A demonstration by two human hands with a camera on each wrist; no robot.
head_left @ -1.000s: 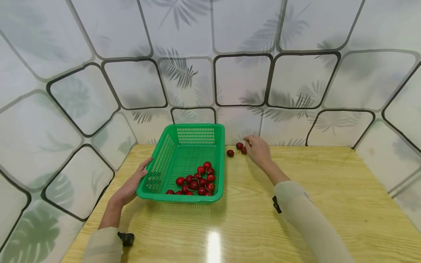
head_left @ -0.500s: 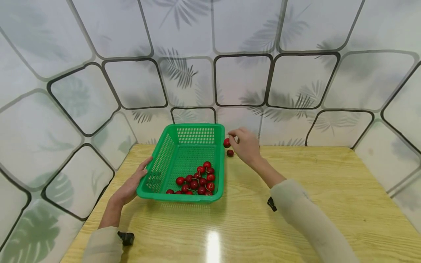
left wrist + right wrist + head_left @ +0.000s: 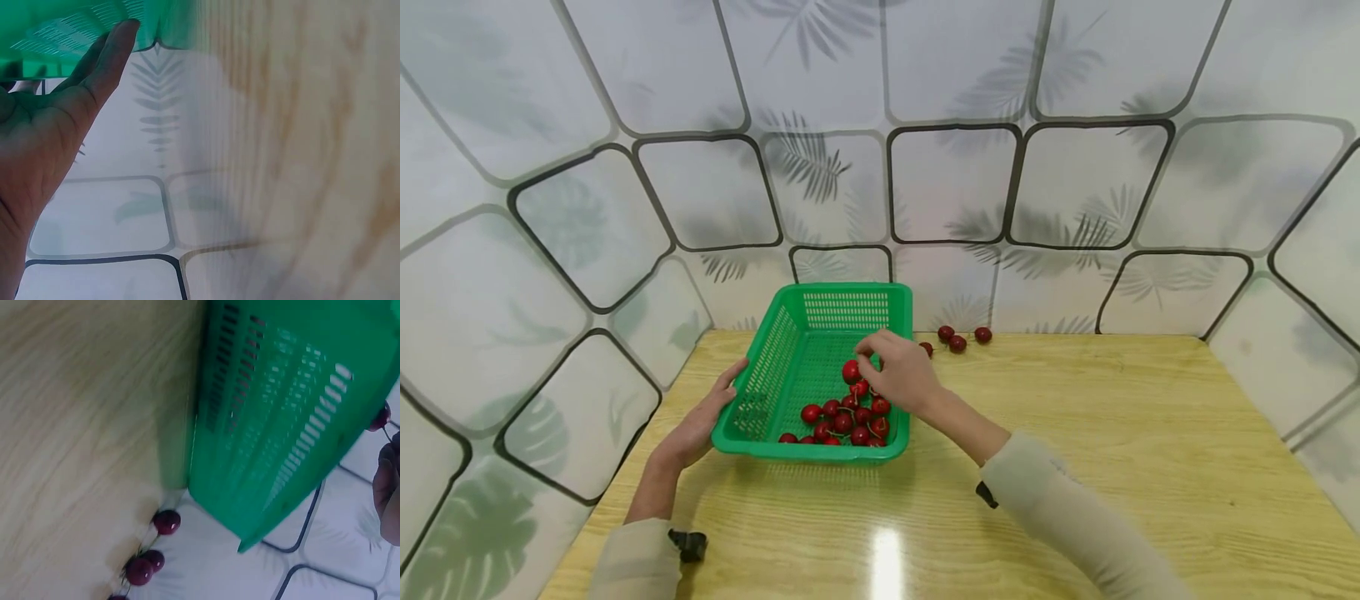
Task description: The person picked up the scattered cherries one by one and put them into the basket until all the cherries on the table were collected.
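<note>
A green plastic basket (image 3: 808, 350) stands on the table, with several red cherries (image 3: 842, 422) gathered in its near right part. My right hand (image 3: 901, 371) is over the basket's right side and pinches a cherry (image 3: 851, 372) by its stem. In the right wrist view that held cherry (image 3: 379, 417) hangs from the fingertips, above the basket rim. My left hand (image 3: 700, 421) rests against the basket's left wall, its fingers extended. From the left wrist, the fingers (image 3: 103, 65) lie straight along the outside of the green basket (image 3: 69, 37).
Several more cherries (image 3: 957, 343) lie on the wooden table (image 3: 1075, 417) near its back edge, just right of the basket. A patterned wall covering (image 3: 955, 183) rises directly behind the table and along its left side.
My right hand has lifted a cherry from the group at the back and carried it left and nearer, over the basket. The left hand and basket have stayed in place.
</note>
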